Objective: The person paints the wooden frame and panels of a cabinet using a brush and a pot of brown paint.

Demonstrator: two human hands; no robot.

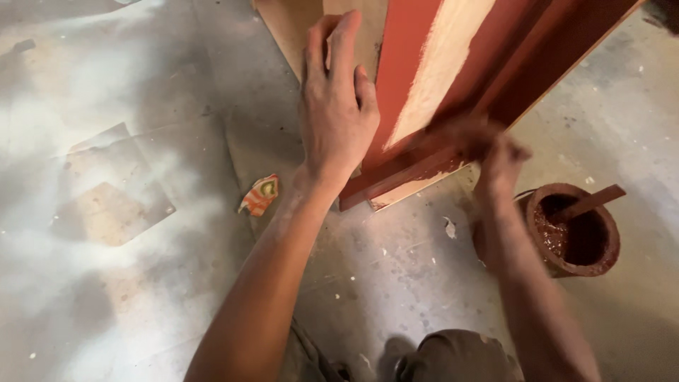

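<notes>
My left hand [336, 106] lies flat, fingers together, against the bare side of a wooden panel [453, 78] that stands on the floor. Much of the panel's face is coated red-brown, with a pale unpainted strip down the middle. My right hand [495, 152] is blurred with motion at the panel's lower red edge; it is stained red-brown and seems closed on something small, but what it grips is hidden by the blur. A round pot [576, 230] of red-brown paste stands to the right of that hand, with a stick [590, 201] leaning in it.
The floor [141, 212] is dusty grey concrete with pale patches. A crumpled orange and green wrapper [260, 194] lies left of the panel's base. Small white chips are scattered about. My knee [460, 357] shows at the bottom edge.
</notes>
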